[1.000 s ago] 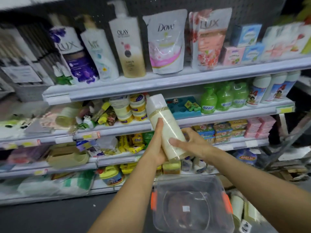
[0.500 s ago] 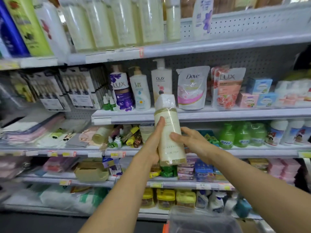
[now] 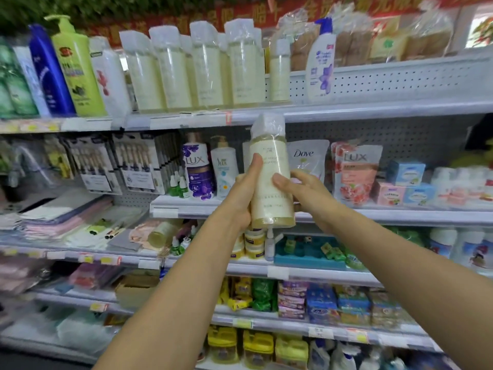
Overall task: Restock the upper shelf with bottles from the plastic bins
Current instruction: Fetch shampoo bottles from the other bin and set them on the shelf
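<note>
Between the 2 raised forearms, near the middle of the view, a pale yellow bottle (image 3: 270,180) stands almost upright in both hands, its top wrapped in clear film. The left hand (image 3: 241,198) grips its left side low down, thumb laid up along the label and fingers curled round behind. The right hand (image 3: 301,188) holds the right side, thumb pressed on the front of the label, the other fingers bent round the far side (only partly seen). The bottle's cap reaches the front edge of the upper shelf (image 3: 373,109) and overlaps it in the view; whether it touches the edge cannot be told.

On that upper shelf a row of matching bottles (image 3: 192,68), also film-capped, stands left of centre, packed side by side. To their left are a lime green pump bottle (image 3: 76,68) and a blue bottle (image 3: 49,73). To their right stands a white bottle with a blue cap (image 3: 320,62), and farther right, bagged bread (image 3: 354,38).

On the shelf below, behind the hands, are a purple Lux bottle (image 3: 198,166), a white pump bottle (image 3: 225,166), a Dove pouch (image 3: 306,158) and pink Lux pouches (image 3: 356,172). Lower shelves carry small packets and jars, blurred.
</note>
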A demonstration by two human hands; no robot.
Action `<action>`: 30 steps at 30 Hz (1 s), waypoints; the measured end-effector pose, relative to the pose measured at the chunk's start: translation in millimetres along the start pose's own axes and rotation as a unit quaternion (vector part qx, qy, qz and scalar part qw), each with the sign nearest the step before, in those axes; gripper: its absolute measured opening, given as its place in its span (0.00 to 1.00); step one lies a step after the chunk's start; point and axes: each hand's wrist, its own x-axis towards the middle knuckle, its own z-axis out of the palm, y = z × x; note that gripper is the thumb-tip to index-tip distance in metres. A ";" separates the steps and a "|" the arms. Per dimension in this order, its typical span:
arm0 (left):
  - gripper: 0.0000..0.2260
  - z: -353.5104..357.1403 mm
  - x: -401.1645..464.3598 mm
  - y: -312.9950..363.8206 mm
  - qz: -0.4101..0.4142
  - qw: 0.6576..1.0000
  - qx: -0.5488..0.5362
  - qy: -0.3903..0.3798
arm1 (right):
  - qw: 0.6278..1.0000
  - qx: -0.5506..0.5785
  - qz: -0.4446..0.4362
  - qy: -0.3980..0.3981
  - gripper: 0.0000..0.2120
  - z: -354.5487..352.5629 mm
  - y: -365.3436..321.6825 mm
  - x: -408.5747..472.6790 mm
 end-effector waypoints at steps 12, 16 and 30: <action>0.25 39.1 30.7 20.2 0.087 0.992 0.079 -0.037 | 0.994 -0.063 -0.085 0.032 0.33 -62.6 -32.1 34.8; 0.30 48.7 41.6 30.3 0.107 0.987 0.108 -0.054 | 0.992 -0.062 -0.104 0.047 0.28 -75.4 -42.2 44.9; 0.29 69.1 110.2 112.3 0.192 0.968 0.156 -0.049 | 0.982 -0.028 -0.170 0.072 0.18 -95.4 -99.9 125.4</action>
